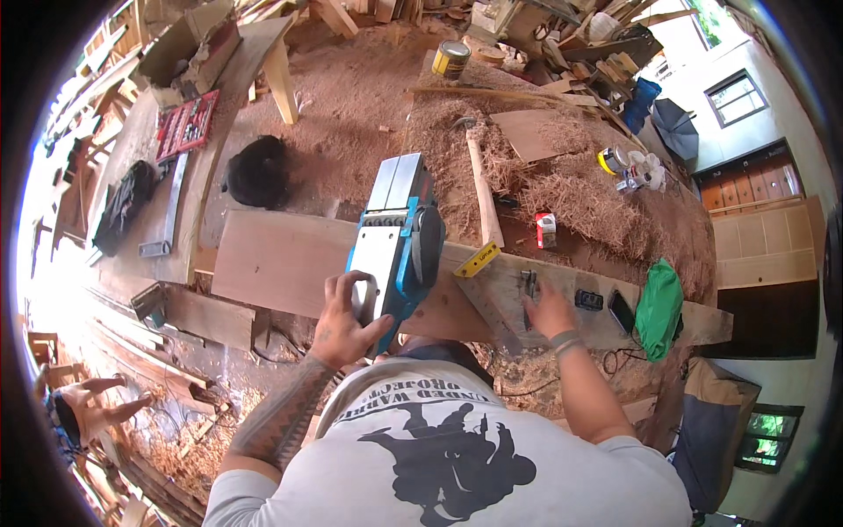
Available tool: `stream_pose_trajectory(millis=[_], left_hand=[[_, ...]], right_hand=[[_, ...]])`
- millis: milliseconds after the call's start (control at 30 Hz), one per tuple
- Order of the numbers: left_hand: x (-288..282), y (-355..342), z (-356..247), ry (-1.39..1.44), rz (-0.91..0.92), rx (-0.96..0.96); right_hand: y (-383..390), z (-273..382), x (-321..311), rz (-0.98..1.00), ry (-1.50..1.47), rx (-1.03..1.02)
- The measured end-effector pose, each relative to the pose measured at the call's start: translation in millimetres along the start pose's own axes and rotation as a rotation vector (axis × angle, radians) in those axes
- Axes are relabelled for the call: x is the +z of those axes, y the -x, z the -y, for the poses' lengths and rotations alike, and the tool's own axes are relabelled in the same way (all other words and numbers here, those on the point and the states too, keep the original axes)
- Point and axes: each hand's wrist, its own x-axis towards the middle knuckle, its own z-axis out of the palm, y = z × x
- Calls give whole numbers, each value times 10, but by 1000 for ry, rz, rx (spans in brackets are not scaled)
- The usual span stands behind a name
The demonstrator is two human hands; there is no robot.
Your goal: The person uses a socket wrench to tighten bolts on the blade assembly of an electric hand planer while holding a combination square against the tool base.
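Observation:
My left hand [344,321] grips a blue electric planer [414,263], which is tipped so its flat metal sole shows. The planer is held above a wide reddish-brown board [272,259]. My right hand [551,310] is at the worn bench plank [702,323], its fingers closed around a small dark metal tool [528,285] whose exact kind I cannot make out. Left of that hand lies a square with a yellow stock [479,262]. To its right are a small black device [588,299] and a dark phone [622,312].
A green bag [659,307] sits at the plank's right end. Beyond the plank are a long wooden-handled tool [483,189], a red-and-white box [545,230] and heaped shavings [580,206]. Leftward are a black furry shape [256,171] and a side table holding a red tool case [187,126].

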Motion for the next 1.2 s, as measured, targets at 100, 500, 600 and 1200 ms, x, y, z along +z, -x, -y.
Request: stream_pose_trajectory(millis=[100,500,600,1200], left_hand=[[85,-85,63,-26,2,75],[32,96,-108,-166,130,0],[92,165,-74,-148,120,-13],[-356,-26,-896,-146,852,683]], right_hand=[[125,247,121,-144,135,-266],[217,887,518,65,-205,-145],[33,616,805,-58,-57,-219],[238,1108,344,59,-265,-64]])
